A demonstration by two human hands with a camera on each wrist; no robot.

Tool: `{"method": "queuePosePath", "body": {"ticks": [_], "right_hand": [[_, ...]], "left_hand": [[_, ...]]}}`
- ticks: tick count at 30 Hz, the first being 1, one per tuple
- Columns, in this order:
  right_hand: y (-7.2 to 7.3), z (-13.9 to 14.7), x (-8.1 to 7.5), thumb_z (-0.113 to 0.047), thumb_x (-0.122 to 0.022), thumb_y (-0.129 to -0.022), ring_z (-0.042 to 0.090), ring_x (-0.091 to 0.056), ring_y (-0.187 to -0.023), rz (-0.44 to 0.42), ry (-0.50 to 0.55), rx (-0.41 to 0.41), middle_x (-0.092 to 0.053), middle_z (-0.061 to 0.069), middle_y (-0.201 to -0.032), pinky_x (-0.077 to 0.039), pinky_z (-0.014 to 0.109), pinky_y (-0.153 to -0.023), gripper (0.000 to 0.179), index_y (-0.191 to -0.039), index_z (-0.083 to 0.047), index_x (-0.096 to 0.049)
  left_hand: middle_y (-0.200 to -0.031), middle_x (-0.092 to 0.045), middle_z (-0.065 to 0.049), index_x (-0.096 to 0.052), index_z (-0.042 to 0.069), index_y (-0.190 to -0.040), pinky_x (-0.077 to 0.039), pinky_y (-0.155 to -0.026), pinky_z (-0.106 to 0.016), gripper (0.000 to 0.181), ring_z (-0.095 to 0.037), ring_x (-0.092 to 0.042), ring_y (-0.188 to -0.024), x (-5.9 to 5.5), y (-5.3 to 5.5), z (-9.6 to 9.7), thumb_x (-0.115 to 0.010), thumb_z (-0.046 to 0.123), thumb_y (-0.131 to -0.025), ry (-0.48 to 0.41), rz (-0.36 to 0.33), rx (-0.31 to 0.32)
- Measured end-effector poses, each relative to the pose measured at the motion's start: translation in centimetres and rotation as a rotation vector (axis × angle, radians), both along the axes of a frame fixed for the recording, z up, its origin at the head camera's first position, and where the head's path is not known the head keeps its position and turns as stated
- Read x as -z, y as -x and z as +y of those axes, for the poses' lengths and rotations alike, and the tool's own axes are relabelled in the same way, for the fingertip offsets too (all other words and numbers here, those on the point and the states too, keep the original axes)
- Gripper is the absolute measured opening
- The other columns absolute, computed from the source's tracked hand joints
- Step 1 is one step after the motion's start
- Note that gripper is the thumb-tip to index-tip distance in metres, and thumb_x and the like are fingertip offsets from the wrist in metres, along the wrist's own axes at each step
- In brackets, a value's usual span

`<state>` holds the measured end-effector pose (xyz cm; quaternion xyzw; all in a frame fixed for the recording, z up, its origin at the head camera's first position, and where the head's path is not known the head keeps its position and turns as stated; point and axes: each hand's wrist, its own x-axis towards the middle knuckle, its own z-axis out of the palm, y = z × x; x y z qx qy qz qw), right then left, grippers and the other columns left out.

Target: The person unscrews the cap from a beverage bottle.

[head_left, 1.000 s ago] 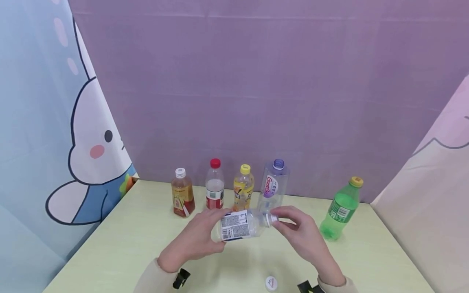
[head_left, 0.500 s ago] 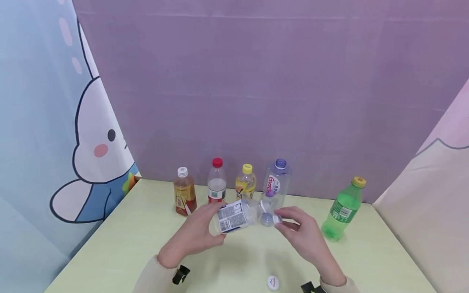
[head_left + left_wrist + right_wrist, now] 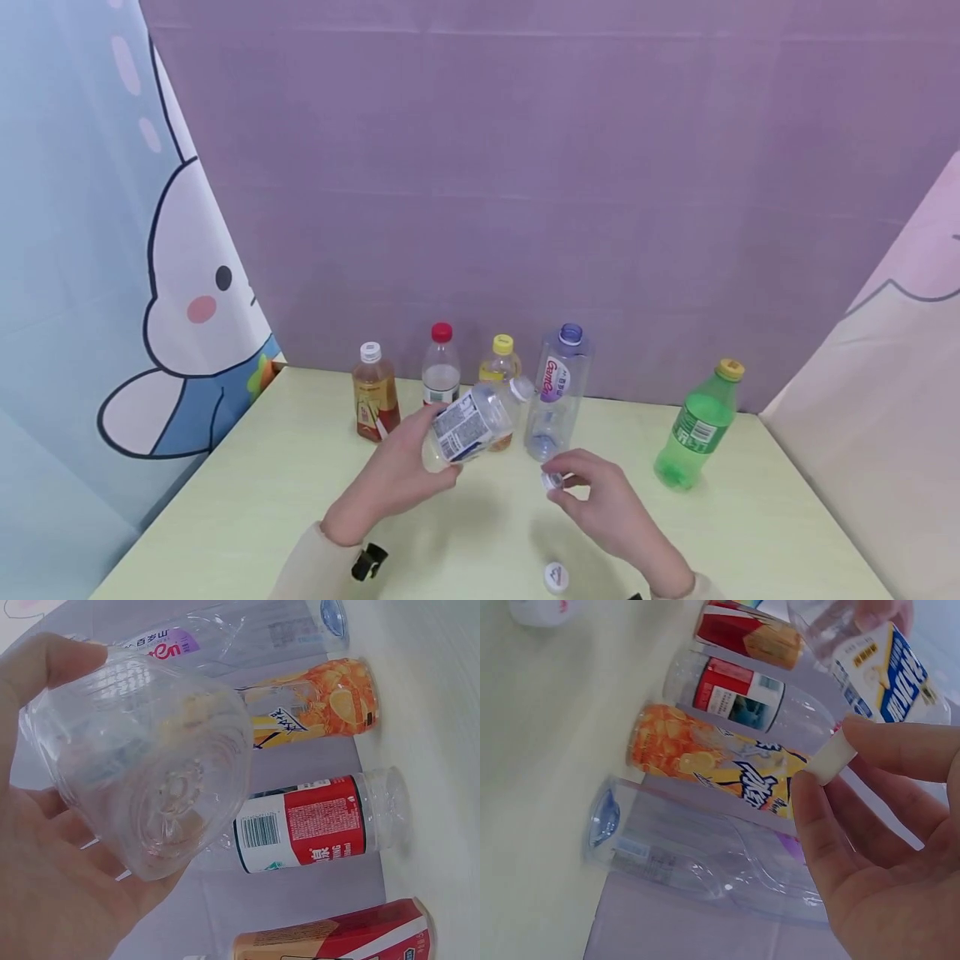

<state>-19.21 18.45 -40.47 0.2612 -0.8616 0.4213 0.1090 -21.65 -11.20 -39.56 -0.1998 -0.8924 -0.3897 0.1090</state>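
Note:
My left hand (image 3: 401,462) grips a clear plastic bottle (image 3: 491,417) near its base. The bottle is tilted, its white-ringed neck pointing up and to the right, and it carries a white label with fine print. In the left wrist view the clear base of this bottle (image 3: 176,787) faces the camera. My right hand (image 3: 600,500) pinches a small white bottle cap (image 3: 552,481) between thumb and fingertip, below and apart from the bottle's neck. A second white cap (image 3: 556,577) lies on the table in front of the right hand.
Along the back of the table (image 3: 262,500) stand a brown drink bottle (image 3: 375,400), a red-capped bottle (image 3: 441,371), a yellow-capped bottle (image 3: 502,358) and a tall clear bottle with a bluish neck (image 3: 558,392). A green bottle (image 3: 697,429) stands to the right. A purple cloth (image 3: 525,167) hangs behind.
The white cap has come away from the bottle's mouth in my right hand, which has moved down. My left hand has tilted the bottle's neck upward and to the left.

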Motion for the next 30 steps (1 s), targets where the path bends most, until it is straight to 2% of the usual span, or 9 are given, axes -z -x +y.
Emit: {"method": "queuePosePath", "body": {"ticks": [7,10,14,17,23,30], "right_hand": [[-0.3,-0.3,1.4,0.002,-0.078,-0.083,0.013,-0.067,-0.091,-0.022,-0.092,-0.072,-0.071,-0.002,-0.103,-0.059,0.033,-0.079,0.025,-0.106,-0.009,-0.075],[-0.3,-0.7,1.9,0.0,-0.078,-0.085,0.012,-0.066,-0.09,-0.068,-0.15,-0.123,-0.07,-0.003,-0.101,-0.059,0.032,-0.078,0.023,-0.106,-0.007,-0.074],[-0.5,-1.4,2.6,-0.006,-0.078,-0.087,0.007,-0.063,-0.088,-0.178,-0.251,-0.161,-0.067,-0.009,-0.099,-0.058,0.032,-0.079,0.019,-0.106,-0.008,-0.075],[-0.8,-1.8,3.2,-0.01,-0.077,-0.089,0.004,-0.06,-0.09,-0.225,-0.315,-0.175,-0.064,-0.014,-0.098,-0.056,0.031,-0.083,0.016,-0.105,-0.011,-0.075],[-1.2,-2.7,4.3,-0.008,-0.078,-0.087,0.002,-0.057,-0.089,-0.222,-0.373,-0.207,-0.061,-0.016,-0.093,-0.054,0.03,-0.084,0.014,-0.099,-0.015,-0.076],[-1.2,-3.9,4.7,-0.009,-0.077,-0.087,0.004,-0.052,-0.088,-0.34,-0.483,-0.173,-0.057,-0.014,-0.092,-0.054,0.031,-0.085,0.014,-0.095,-0.02,-0.076]], "left_hand": [[-0.132,-0.062,0.0,-0.048,0.012,-0.145,-0.05,-0.102,-0.051,0.076,-0.02,-0.06,-0.117,0.1,0.3,0.1,-0.086,0.025,-0.08,-0.051,-0.038,-0.027],[-0.133,-0.062,-0.002,-0.047,0.011,-0.145,-0.05,-0.102,-0.051,0.077,-0.021,-0.06,-0.119,0.3,0.5,0.0,-0.085,0.027,-0.08,-0.066,-0.045,-0.042],[-0.134,-0.062,-0.004,-0.046,0.011,-0.146,-0.05,-0.102,-0.052,0.079,-0.023,-0.06,-0.12,0.5,0.6,-0.1,-0.086,0.029,-0.08,-0.079,-0.05,-0.077],[-0.135,-0.061,-0.004,-0.045,0.011,-0.146,-0.049,-0.102,-0.053,0.08,-0.024,-0.06,-0.121,0.5,0.6,-0.2,-0.086,0.032,-0.081,-0.089,-0.052,-0.099],[-0.134,-0.062,-0.005,-0.047,0.01,-0.145,-0.05,-0.102,-0.053,0.08,-0.025,-0.061,-0.12,0.5,0.7,-0.2,-0.087,0.032,-0.08,-0.113,-0.03,-0.105],[-0.134,-0.062,-0.007,-0.046,0.01,-0.145,-0.049,-0.103,-0.052,0.081,-0.025,-0.061,-0.12,0.6,0.7,-0.3,-0.087,0.032,-0.079,-0.116,-0.036,-0.113]]}}
